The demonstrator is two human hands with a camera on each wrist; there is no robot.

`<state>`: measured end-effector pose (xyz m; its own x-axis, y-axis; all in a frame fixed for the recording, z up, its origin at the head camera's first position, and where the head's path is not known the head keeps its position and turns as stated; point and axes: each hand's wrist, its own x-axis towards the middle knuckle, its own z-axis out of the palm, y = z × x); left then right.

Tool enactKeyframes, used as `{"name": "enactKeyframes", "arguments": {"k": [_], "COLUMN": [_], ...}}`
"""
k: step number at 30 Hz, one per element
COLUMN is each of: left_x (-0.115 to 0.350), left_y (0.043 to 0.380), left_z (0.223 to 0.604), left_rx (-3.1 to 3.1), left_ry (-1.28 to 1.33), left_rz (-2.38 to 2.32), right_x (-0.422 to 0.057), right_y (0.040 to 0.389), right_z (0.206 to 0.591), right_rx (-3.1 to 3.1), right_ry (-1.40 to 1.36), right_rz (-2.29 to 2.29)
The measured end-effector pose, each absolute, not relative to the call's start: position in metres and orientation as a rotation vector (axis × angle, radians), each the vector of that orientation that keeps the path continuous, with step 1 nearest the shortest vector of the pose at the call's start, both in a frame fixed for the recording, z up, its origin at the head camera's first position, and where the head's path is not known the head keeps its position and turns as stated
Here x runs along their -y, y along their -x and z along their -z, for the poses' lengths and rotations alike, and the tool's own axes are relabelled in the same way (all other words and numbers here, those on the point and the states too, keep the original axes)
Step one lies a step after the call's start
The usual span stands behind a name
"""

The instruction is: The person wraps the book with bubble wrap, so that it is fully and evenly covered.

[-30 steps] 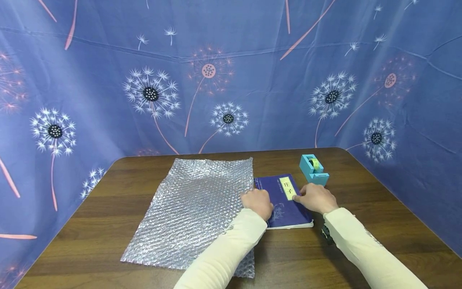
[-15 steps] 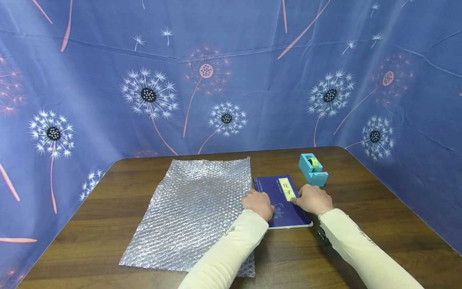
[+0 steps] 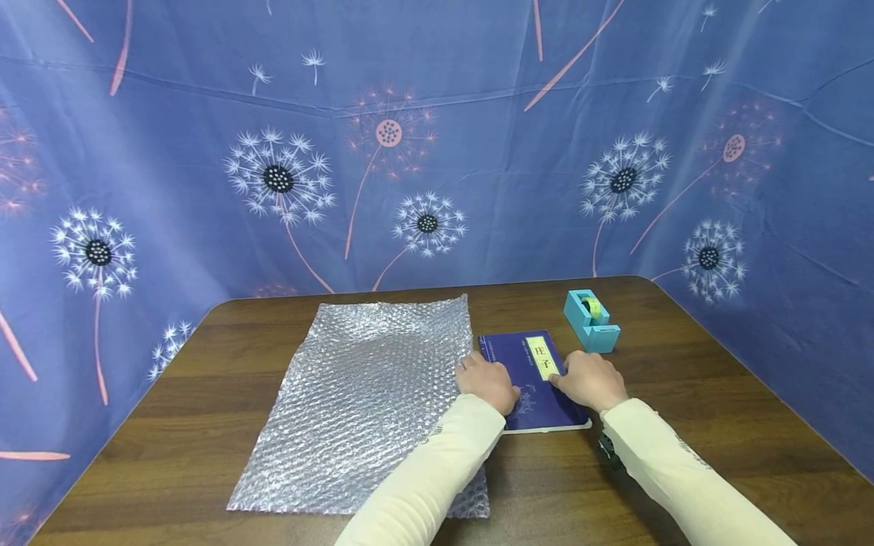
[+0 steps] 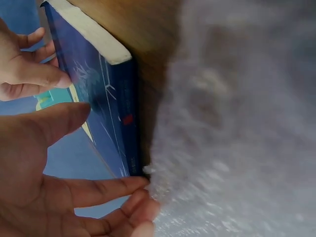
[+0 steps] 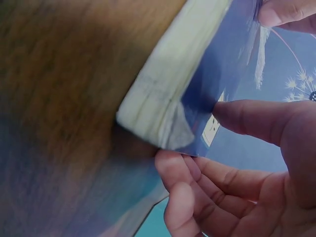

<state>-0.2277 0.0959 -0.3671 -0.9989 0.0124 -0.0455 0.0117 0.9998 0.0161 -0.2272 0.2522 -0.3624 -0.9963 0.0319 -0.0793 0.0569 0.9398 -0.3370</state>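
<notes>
A thick blue book (image 3: 529, 413) with a yellow title label lies flat on the table. At its left, spine edge is my left hand (image 3: 488, 384); in the left wrist view its thumb (image 4: 74, 118) is on the cover and its fingers are by the spine. My right hand (image 3: 591, 379) grips the opposite edge, its thumb (image 5: 247, 114) on the cover and curled fingers against the page edge. Close to the spine lies a sheet of bubble wrap (image 3: 362, 402), and some left fingers touch its border in the left wrist view.
A turquoise tape dispenser (image 3: 592, 334) with a yellow-green roll stands behind my right hand. The wooden table (image 3: 171, 425) extends on both sides. A blue dandelion-print curtain (image 3: 512, 152) hangs along the back and sides.
The bubble wrap has turned slightly, its top right corner going left and its bottom right corner going right. Both hands stay at the book's edges, and the book hardly moves.
</notes>
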Motion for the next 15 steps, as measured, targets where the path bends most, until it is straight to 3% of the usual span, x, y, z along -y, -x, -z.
{"name": "enactKeyframes", "arguments": {"k": [15], "left_x": [-0.0885], "left_y": [0.2318], "left_z": [0.3622], "left_rx": [-3.067], "left_ry": [-0.044], "left_rz": [-0.251], "right_x": [-0.2567], "right_y": [0.2305], "right_z": [0.3647], "right_rx": [-3.039], "right_ry": [-0.024], "right_rz": [0.611]}}
